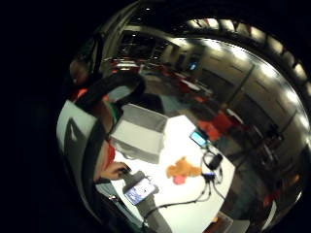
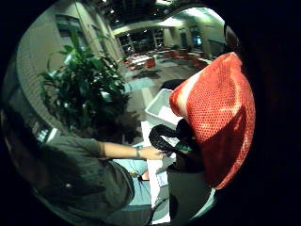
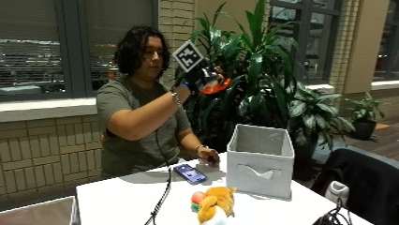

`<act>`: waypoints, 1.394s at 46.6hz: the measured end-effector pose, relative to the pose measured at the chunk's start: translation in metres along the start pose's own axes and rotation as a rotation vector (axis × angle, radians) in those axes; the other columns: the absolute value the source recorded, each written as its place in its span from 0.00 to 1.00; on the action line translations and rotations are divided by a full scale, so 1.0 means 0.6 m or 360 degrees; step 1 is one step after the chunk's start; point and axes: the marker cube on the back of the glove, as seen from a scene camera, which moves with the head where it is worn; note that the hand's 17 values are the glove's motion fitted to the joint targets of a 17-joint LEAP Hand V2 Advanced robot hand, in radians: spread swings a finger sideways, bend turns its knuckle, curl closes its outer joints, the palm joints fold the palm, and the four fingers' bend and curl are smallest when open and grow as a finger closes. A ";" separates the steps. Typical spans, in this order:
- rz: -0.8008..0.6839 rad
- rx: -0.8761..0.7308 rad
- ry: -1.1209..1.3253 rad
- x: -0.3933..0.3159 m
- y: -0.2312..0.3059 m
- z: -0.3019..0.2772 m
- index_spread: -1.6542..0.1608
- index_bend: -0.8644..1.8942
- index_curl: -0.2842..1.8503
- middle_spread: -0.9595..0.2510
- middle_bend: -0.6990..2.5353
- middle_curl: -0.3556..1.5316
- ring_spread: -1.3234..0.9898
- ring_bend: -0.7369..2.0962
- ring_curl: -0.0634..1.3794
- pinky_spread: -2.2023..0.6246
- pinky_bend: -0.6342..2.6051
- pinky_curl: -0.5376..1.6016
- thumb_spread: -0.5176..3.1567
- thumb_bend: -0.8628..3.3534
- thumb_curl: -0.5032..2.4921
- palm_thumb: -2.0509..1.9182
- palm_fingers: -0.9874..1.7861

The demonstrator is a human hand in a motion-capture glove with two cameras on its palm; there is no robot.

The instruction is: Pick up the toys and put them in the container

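At the table's [image 3: 118, 199] near edge we see an orange plush toy [image 3: 215, 202] beside a pink one [image 3: 197, 197]. Behind them stands the grey container [image 3: 261, 159]. Beyond, raised high, the gloved right hand [image 3: 198, 75] grips an orange mesh toy [image 3: 218, 86].

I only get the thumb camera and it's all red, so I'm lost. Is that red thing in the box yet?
Observer: Not yet. The gloved right hand holds the red toy up high beside the person's head, well above the grey container.
Operator: Are there more toys to get?
Observer: Yes, an orange plush toy lies on the white table, in front of the container.
Operator: Anything else on the table?
Observer: A phone lies there, beside the person's bare hand.
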 end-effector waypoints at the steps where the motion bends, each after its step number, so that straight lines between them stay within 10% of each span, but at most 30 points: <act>1: 0.0058 -0.0025 -0.0039 -0.009 -0.018 0.011 0.63 0.44 0.42 0.45 0.43 0.49 0.38 0.58 0.35 0.64 0.48 0.47 0.45 0.25 0.39 0.64 0.68; 9: 0.0085 -0.0280 -0.0075 0.000 -0.080 0.136 0.62 0.44 0.47 0.45 0.41 0.51 0.40 0.59 0.37 0.64 0.49 0.48 0.44 0.24 0.41 0.63 0.61; 18: 0.0493 -0.0620 -0.0369 0.039 -0.061 0.244 0.69 0.39 0.47 0.57 0.34 0.48 0.46 0.44 0.31 0.73 0.52 0.49 0.43 0.17 0.34 0.49 0.30; 45: 0.1588 -0.1237 -0.0063 0.331 0.377 0.423 0.69 0.46 0.42 0.63 0.33 0.46 0.49 0.39 0.26 0.80 0.45 0.43 0.41 0.19 0.27 0.50 0.35; 53: 0.1559 -0.1160 0.0148 0.323 0.390 0.455 0.67 0.54 0.43 0.64 0.32 0.44 0.51 0.31 0.18 0.80 0.45 0.41 0.44 0.22 0.28 0.55 0.40; 65: 0.1479 -0.0759 0.0175 0.341 0.346 0.370 0.69 0.44 0.43 0.50 0.44 0.53 0.42 0.50 0.30 0.72 0.44 0.42 0.52 0.27 0.31 0.63 0.59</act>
